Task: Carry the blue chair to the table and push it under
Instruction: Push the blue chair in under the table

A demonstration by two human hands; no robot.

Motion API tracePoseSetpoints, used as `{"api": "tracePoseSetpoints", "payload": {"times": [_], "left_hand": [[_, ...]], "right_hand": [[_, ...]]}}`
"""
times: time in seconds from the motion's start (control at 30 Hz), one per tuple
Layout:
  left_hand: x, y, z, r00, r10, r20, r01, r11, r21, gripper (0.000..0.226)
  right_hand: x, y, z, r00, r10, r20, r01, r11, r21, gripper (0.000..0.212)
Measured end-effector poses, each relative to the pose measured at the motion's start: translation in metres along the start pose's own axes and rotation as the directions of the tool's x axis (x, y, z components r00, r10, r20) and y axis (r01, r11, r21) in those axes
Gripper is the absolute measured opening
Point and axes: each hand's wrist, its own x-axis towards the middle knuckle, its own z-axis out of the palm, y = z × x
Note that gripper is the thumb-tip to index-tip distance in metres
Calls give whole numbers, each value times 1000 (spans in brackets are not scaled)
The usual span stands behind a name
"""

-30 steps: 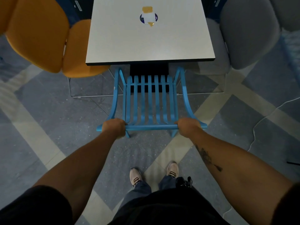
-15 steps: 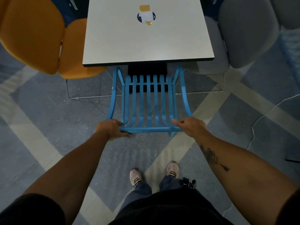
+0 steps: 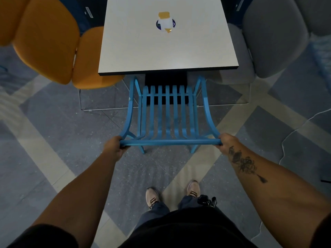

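Hands (image 3: 114,148) (image 3: 226,142) clasping round top rail of slatted blue chair (image 3: 167,113) by table (image 3: 167,42).

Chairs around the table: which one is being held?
The blue chair, slatted, facing the table; both hands grip its top rail. The orange chair and grey chair stand untouched at the sides.

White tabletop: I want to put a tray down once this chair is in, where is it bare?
The white square tabletop is bare everywhere around the small blue-and-yellow marker near its far middle. Its sides are crowded: orange padded chair left, grey padded chair right, blue slatted chair at the near edge.
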Motion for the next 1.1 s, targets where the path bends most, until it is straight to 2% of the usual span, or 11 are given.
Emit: {"api": "tracePoseSetpoints", "payload": {"times": [0.27, 0.4, 0.53, 0.67, 0.8, 1.1], "left_hand": [[1, -10, -4, 999, -2, -47, 0, 1000, -26, 42], [2, 0, -1, 996, 36, -81, -33, 999, 39, 41], [10, 22, 10, 994, 93, -59, -86, 990, 110, 40], [18, 35, 19, 995, 94, -29, -90, 990, 106, 44], [23, 20, 14, 998, 44, -34, -42, 996, 73, 44], [18, 23, 21, 998, 37, -52, -36, 999, 20, 43]], "right_hand": [[5, 2, -2, 992, -114, -46, 112, 993, -37, 38], [8, 11, -1, 994, -104, -39, 104, 995, 0, 40], [6, 21, 1, 996, -68, -64, 73, 995, 65, 41], [5, 19, 9, 995, -89, -50, 93, 990, 104, 41], [10, 6, 14, 993, -102, -61, 104, 994, 44, 42], [23, -21, 27, 988, -151, -15, 151, 988, -29, 44]]}}
